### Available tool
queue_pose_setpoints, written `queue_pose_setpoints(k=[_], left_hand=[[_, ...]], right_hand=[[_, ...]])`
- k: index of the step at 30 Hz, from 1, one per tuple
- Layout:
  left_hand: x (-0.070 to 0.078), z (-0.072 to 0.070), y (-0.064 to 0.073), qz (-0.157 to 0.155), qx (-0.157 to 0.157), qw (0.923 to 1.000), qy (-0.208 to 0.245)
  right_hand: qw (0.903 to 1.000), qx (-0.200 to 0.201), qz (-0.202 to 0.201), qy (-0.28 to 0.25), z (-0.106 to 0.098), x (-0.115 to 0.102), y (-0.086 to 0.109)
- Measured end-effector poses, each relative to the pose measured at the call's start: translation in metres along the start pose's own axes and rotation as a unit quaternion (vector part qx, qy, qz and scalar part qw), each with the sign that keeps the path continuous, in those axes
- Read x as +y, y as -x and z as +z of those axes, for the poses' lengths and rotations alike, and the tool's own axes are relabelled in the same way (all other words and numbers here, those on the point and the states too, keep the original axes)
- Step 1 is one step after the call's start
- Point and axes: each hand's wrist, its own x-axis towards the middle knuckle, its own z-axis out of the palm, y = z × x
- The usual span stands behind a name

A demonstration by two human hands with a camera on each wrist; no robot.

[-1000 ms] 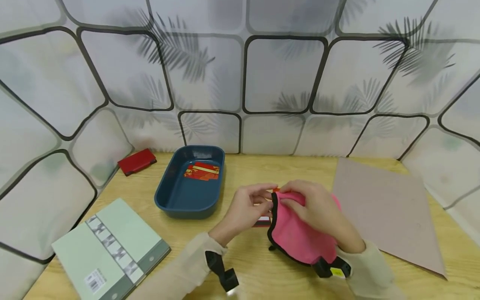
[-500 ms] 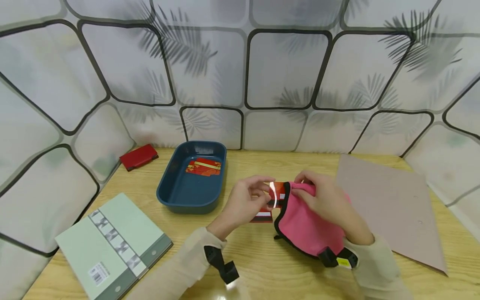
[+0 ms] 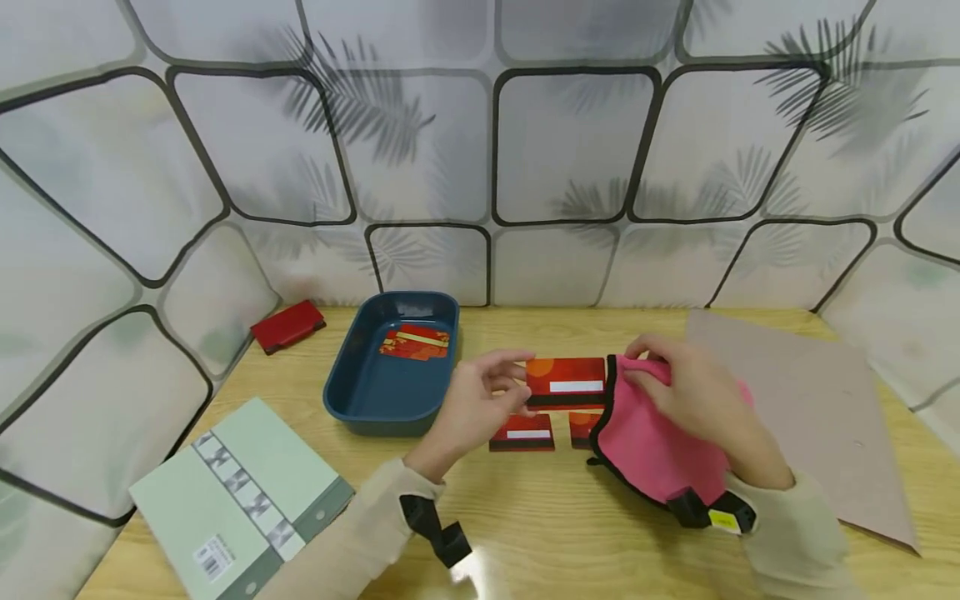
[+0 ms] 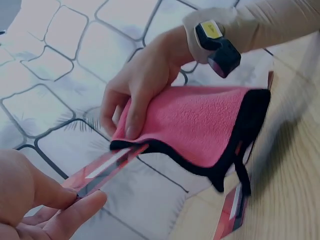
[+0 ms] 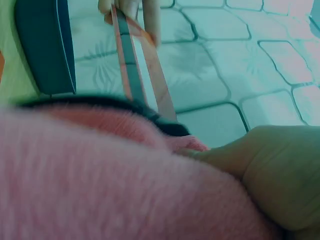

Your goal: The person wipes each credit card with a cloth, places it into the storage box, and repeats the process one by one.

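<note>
My left hand (image 3: 476,404) pinches the left end of a red bank card (image 3: 566,371), which has a black magnetic stripe and a white signature strip. The card's right end meets the black-edged border of a pink cleaning cloth (image 3: 660,454). My right hand (image 3: 693,404) grips the cloth near its top edge, thumb on the near side. In the left wrist view the cloth (image 4: 190,122) hangs from that hand, and the card's far end is hidden by its border. Beneath, on the table, lie two more red cards: one (image 3: 521,435) in full sight, another (image 3: 583,431) partly behind the cloth.
A blue tray (image 3: 333,371) at centre left contains several red-and-gold cards (image 3: 415,342). Further left are a red wallet-like case (image 3: 288,327) and a pale green binder (image 3: 251,492). A greyish-pink board (image 3: 802,408) lies on the right of the wooden table (image 3: 540,533).
The red card, mostly hidden by the cloth before, now shows at nearly full length between my hands. My right hand and the cloth have moved right, uncovering the cards on the table.
</note>
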Motion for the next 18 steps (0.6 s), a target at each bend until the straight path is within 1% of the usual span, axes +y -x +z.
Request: queue_pose_setpoints(k=[3,6,9,11,13,15,18], left_hand=[[-0.001,-0.004,0.000,0.002,0.017,0.9996,-0.021],[-0.002,-0.007,-0.003,0.007,0.019,0.9995,-0.023],[-0.003,-0.009,-0.005,0.009,0.023,0.9994,-0.025],[-0.004,-0.006,-0.007,0.008,0.025,0.9994,-0.022],[-0.004,-0.004,-0.008,0.008,0.027,0.9994,-0.020],[-0.005,0.000,-0.009,0.009,0.027,0.9995,-0.015],[-0.008,0.006,-0.011,0.009,0.019,0.9998,-0.005]], right_hand=[[0.9999,-0.008,-0.007,0.011,-0.004,0.007,0.000],[0.9994,-0.030,-0.015,0.013,-0.010,0.012,0.002],[0.9967,-0.077,-0.027,0.002,-0.012,0.011,0.000],[0.9933,-0.112,-0.028,-0.012,-0.013,0.008,0.000],[0.9898,-0.136,-0.029,-0.029,-0.012,0.003,-0.001],[0.9880,-0.145,-0.032,-0.044,-0.009,-0.003,-0.001],[0.9880,-0.138,-0.040,-0.057,-0.003,-0.010,-0.001]])
